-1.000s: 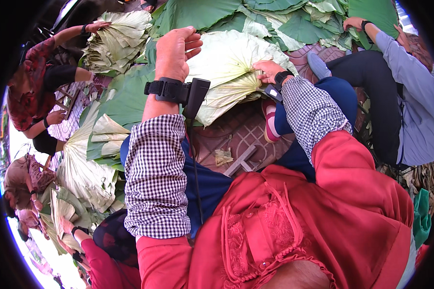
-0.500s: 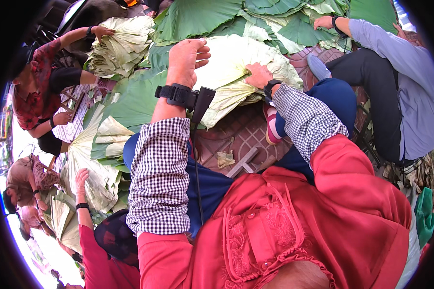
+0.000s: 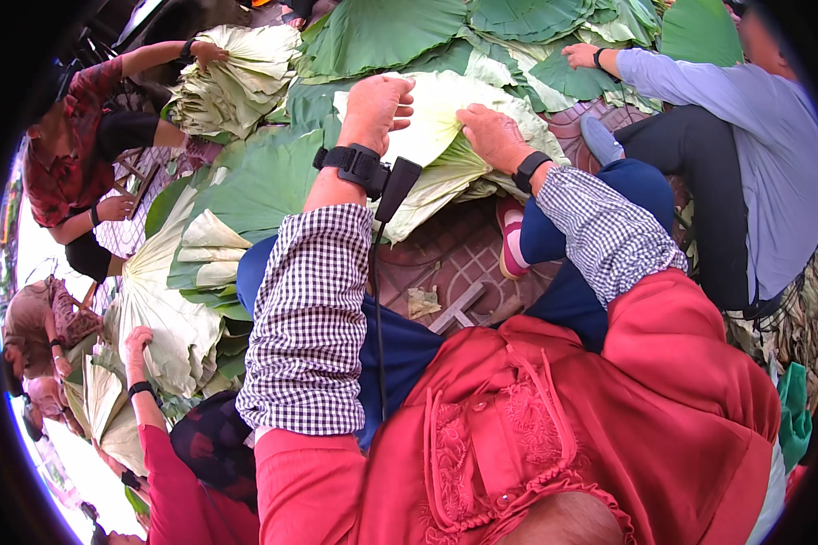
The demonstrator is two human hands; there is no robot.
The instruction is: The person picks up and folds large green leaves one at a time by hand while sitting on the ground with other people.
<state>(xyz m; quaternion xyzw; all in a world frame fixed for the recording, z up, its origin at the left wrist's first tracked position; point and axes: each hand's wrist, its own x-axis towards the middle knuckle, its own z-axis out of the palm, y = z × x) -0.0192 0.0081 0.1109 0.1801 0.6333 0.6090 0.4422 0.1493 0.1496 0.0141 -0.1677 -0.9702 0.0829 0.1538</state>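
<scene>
A stack of large pale lotus leaves (image 3: pixel 445 95) lies in front of me, its ribs fanning out from folded middles. My right hand (image 3: pixel 495 138) is closed on the upper lotus leaf near where its ribs meet, thumb and fingers pressed to it. Over the stack's left part is my left hand (image 3: pixel 379 109), its fingers curled in; whether they grip a leaf edge is hidden. The near leaf edges hang in loose folds toward my knees.
Green lotus leaves (image 3: pixel 382 36) spread beyond the stack, and more (image 3: pixel 254 186) lie left. Another pale leaf pile (image 3: pixel 232 86) is under a co-worker's hand (image 3: pixel 211 54). At right, a person in a grey-blue shirt (image 3: pixel 791 182) reaches to the leaves. Patterned paving (image 3: pixel 418 263) shows between my legs.
My right hand has shifted slightly up and left over the leaf. My left hand has moved a little right, its fingers more curled. The co-worker at right has leaned, the hand moving left.
</scene>
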